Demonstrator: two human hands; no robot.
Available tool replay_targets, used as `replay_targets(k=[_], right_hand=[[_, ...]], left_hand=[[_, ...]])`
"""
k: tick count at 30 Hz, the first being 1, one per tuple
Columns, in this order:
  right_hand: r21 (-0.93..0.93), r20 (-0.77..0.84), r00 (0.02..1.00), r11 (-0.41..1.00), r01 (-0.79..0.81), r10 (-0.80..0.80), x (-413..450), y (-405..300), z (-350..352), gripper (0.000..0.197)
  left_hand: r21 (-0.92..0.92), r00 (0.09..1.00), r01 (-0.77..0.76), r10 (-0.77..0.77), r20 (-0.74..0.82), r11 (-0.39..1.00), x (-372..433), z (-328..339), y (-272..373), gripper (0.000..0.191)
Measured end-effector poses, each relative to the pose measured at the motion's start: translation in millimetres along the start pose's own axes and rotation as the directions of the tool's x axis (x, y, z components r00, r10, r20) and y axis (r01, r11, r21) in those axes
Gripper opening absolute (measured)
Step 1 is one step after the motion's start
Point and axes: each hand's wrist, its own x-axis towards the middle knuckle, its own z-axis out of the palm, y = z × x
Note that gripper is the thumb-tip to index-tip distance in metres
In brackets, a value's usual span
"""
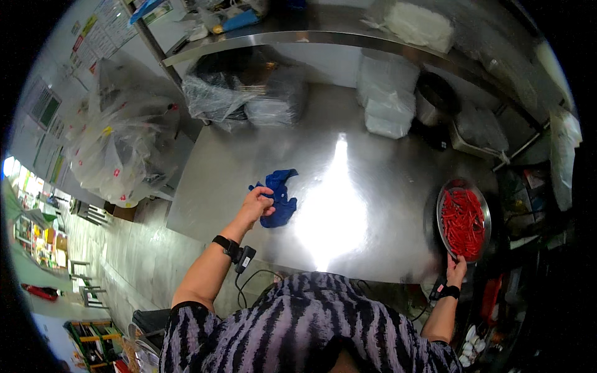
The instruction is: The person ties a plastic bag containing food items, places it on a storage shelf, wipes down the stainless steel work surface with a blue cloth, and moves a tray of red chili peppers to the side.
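My left hand (259,205) is at the left edge of a crumpled blue cloth (281,205) on the stainless steel table (224,158); its fingers are curled, and whether they pinch the cloth cannot be told. At the table's right side, my right hand (457,270) grips the near rim of an oval metal dish (487,224) filled with red chili peppers (464,221). The fingers under the dish are partly hidden. Each wrist wears a black strap with a small device.
Plastic-wrapped containers (275,100) and a stack of clear containers (389,98) stand along the back, beside a dark round pot (436,98). Above them runs a metal shelf (317,37). Large plastic bags (121,149) hang at the left. Cables dangle near the table's front edge.
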Motion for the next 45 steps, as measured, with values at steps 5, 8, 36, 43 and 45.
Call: replay_targets(k=[5,8,36,43,45], right_hand=[[0.015,-0.006,0.999,0.999,-0.034,0.034,6,-7,0,0.023],[0.034,0.064,0.997,0.998,-0.055,0.053,16,-7,-10,0.027],[-0.543,0.458,0.889,0.785,0.296,-0.018,-118,-116,139,0.019],[-0.694,0.662,0.671,0.613,0.379,0.334,-237,-59,367,0.022],[-0.703,0.691,0.575,0.592,0.394,0.437,-253,-37,415,0.022]], left_hand=[[-0.049,0.995,-0.001,-0.004,-0.105,0.999,-7,-10,5,0.025],[-0.059,0.993,-0.022,0.015,-0.114,0.998,-9,-19,11,0.024],[0.041,0.968,-0.129,0.134,-0.212,0.991,57,-152,97,0.015],[0.021,0.967,-0.105,0.107,-0.233,0.994,83,-217,123,0.026],[0.0,0.974,-0.102,0.1,-0.201,0.995,98,-228,130,0.032]])
